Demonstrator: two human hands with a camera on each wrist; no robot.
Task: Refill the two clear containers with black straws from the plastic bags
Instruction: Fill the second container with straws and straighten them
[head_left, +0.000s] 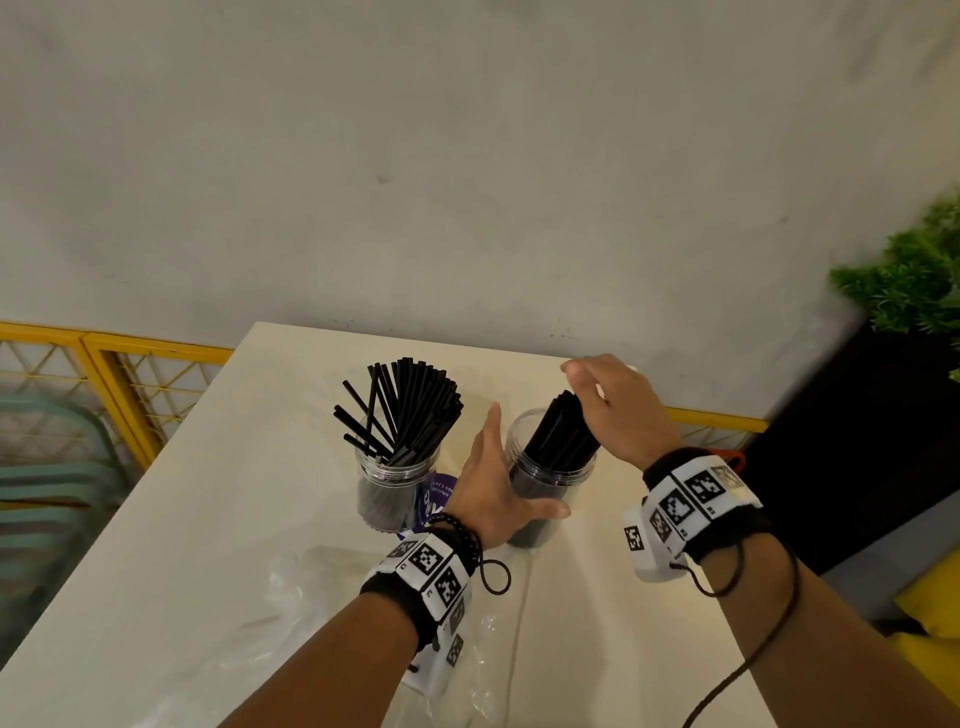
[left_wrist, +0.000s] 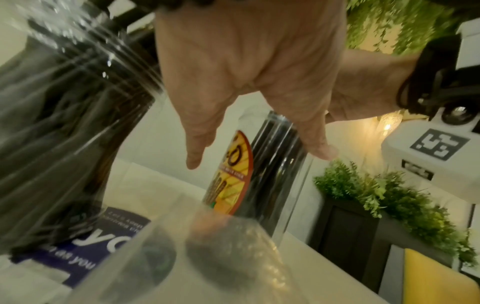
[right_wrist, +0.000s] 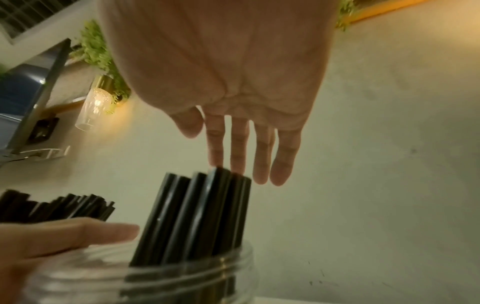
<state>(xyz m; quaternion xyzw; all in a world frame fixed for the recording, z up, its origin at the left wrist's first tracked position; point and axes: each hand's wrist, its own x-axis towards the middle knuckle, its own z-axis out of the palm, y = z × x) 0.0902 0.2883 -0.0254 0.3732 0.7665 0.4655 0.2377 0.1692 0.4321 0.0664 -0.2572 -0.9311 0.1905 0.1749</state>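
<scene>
Two clear containers stand on the white table (head_left: 218, 519). The left container (head_left: 395, 493) holds fanned-out black straws (head_left: 410, 410). The right container (head_left: 550, 483) holds a tighter bundle of straws (head_left: 563, 431) leaning right. My left hand (head_left: 514, 467) lies with straight fingers along that container's left side, thumb stretched across its front. My right hand (head_left: 587, 379) hovers flat over the bundle. In the right wrist view its fingertips (right_wrist: 237, 164) meet the straw tops (right_wrist: 207, 181). The left wrist view shows my left hand (left_wrist: 259, 152) spread before the labelled right container (left_wrist: 278, 174).
Crumpled clear plastic bags (head_left: 291, 597) lie on the table under my left forearm. A purple card (head_left: 439, 493) sits beneath the left container. The table meets a grey wall (head_left: 467, 182) behind. A yellow railing (head_left: 119, 364) is on the left, a green plant (head_left: 914, 280) on the right.
</scene>
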